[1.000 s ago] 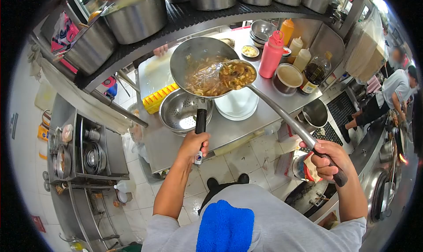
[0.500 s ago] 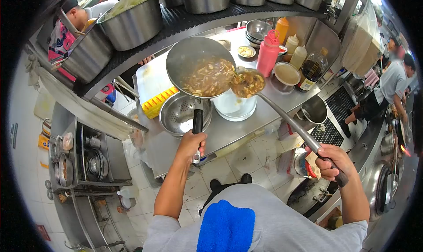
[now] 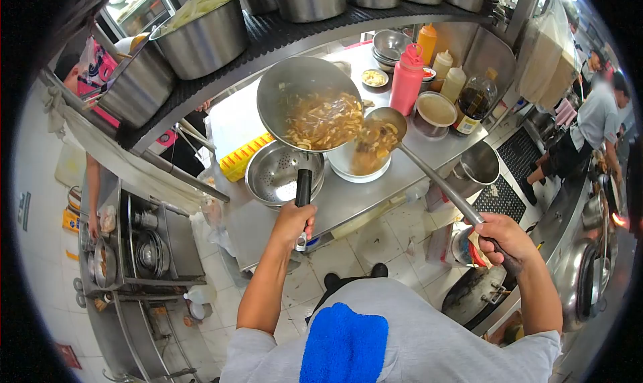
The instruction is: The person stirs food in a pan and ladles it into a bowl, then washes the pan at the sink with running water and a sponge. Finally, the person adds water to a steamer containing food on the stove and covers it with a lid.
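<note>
My left hand (image 3: 293, 226) is wrapped round the black handle of a wok (image 3: 274, 98), which is tilted toward the right. In it lies a saucy brown stir-fry (image 3: 325, 121) with pale sliced pieces. My right hand (image 3: 504, 239) grips the dark end of a long metal ladle (image 3: 442, 185). The ladle's bowl tips over a white plate (image 3: 348, 172), and brown food spills from it onto the plate. Part of the plate is hidden by the wok and the food. Below the wok, a perforated steel colander (image 3: 271, 175) sits on the steel table (image 3: 335, 212).
A pink squeeze bottle (image 3: 406, 81), a lidded tub (image 3: 435, 109) and a dark sauce bottle (image 3: 475, 101) stand at the right. A shelf of steel pots (image 3: 201, 38) overhangs the table. A co-worker (image 3: 596, 118) stands far right; another person's arm (image 3: 92, 188) reaches in at left.
The ladle's bowl has turned over, and its food now falls onto the plate. The wok has shifted slightly right. Another person's arm has appeared at the left.
</note>
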`<state>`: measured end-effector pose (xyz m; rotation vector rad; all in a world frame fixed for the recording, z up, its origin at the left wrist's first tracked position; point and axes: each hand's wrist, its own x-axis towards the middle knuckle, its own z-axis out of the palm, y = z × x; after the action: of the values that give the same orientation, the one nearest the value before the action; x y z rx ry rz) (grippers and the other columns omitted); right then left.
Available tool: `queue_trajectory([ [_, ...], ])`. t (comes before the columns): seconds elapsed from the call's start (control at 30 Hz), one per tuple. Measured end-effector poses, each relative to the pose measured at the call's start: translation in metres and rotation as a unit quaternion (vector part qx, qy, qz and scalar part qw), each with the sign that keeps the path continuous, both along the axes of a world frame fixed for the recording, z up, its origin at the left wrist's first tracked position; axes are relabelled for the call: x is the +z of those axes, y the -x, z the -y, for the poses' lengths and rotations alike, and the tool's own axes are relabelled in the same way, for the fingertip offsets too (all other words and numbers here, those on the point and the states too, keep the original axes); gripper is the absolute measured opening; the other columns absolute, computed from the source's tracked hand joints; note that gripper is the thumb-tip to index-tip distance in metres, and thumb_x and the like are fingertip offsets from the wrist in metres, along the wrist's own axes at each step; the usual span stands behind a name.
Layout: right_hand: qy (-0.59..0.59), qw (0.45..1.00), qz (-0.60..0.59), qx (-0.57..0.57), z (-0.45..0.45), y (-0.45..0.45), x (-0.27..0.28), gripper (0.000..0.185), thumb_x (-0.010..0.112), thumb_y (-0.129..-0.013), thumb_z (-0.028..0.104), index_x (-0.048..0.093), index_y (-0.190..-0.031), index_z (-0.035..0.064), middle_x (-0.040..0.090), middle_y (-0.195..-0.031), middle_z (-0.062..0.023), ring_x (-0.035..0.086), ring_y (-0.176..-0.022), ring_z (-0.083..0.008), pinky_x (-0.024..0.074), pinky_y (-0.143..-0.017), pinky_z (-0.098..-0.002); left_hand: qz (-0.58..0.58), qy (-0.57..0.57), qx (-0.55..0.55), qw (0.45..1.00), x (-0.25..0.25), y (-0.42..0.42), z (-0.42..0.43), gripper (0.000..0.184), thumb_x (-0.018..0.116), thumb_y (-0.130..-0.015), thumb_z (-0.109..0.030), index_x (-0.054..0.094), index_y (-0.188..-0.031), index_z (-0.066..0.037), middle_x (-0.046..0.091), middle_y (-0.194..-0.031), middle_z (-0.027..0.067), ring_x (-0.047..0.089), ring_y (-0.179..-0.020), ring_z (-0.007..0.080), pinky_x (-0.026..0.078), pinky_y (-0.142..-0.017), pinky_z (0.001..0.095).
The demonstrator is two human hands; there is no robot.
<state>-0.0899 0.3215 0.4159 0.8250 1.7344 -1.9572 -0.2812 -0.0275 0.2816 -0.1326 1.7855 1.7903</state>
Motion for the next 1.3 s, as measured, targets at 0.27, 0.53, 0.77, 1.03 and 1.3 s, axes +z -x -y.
queue_trajectory([
  [0.27, -0.121, 0.988, -0.046, 0.081, -0.001, -0.008, -0.012, 0.022, 0.05, -0.087, 0.013, 0.051, -0.105, -0.0008, 0.046, -0.053, -0.0003, 0.041, -0.034, -0.0079, 0.0333, -0.033, -0.022, -0.01, 0.003, -0.025, 1.0, -0.003, -0.001, 0.003, 0.015, 0.056, -0.076, -0.011, 0.042, -0.075, -0.004, 0.045, -0.053, 0.0019, 0.042, -0.039, 0.01, 0.036, -0.035, 0.0263],
  [0.53, -0.2, 0.974, -0.086, 0.066, 0.007, -0.016, -0.018, 0.03, 0.049, -0.088, 0.011, 0.047, -0.114, -0.0039, 0.045, -0.053, -0.0005, 0.041, -0.034, -0.0086, 0.035, -0.034, -0.0236, -0.033, 0.038, -0.024, 0.998, -0.007, 0.0, 0.01, 0.016, 0.056, -0.076, -0.013, 0.043, -0.074, -0.004, 0.046, -0.053, 0.0018, 0.042, -0.037, 0.0107, 0.036, -0.035, 0.0263],
  [0.77, -0.237, 0.964, -0.118, 0.034, 0.011, -0.011, -0.009, 0.036, 0.05, -0.087, 0.011, 0.046, -0.121, -0.0018, 0.045, -0.053, -0.0001, 0.041, -0.035, -0.0078, 0.0348, -0.035, -0.0236, -0.045, 0.069, -0.019, 0.996, -0.001, -0.004, 0.012, 0.017, 0.056, -0.076, -0.015, 0.045, -0.067, -0.007, 0.045, -0.052, 0.0012, 0.042, -0.038, 0.0099, 0.039, -0.036, 0.027],
  [1.03, -0.189, 0.97, -0.146, 0.039, 0.023, 0.004, -0.006, 0.039, 0.05, -0.088, 0.012, 0.045, -0.124, -0.0012, 0.046, -0.055, 0.0006, 0.042, -0.036, -0.0061, 0.0347, -0.035, -0.0228, -0.069, 0.087, -0.017, 0.994, -0.004, -0.006, 0.016, 0.016, 0.056, -0.076, -0.014, 0.044, -0.074, -0.004, 0.047, -0.054, 0.0021, 0.043, -0.038, 0.0099, 0.038, -0.035, 0.0266],
  [1.3, -0.164, 0.974, -0.14, 0.07, 0.037, 0.014, -0.014, 0.043, 0.053, -0.087, 0.013, 0.043, -0.127, -0.0001, 0.045, -0.058, 0.0004, 0.042, -0.037, -0.0064, 0.0361, -0.035, -0.0217, -0.078, 0.102, -0.005, 0.992, 0.001, -0.011, 0.013, 0.013, 0.054, -0.075, -0.012, 0.044, -0.075, -0.004, 0.046, -0.051, 0.0024, 0.042, -0.036, 0.0109, 0.035, -0.033, 0.0273],
])
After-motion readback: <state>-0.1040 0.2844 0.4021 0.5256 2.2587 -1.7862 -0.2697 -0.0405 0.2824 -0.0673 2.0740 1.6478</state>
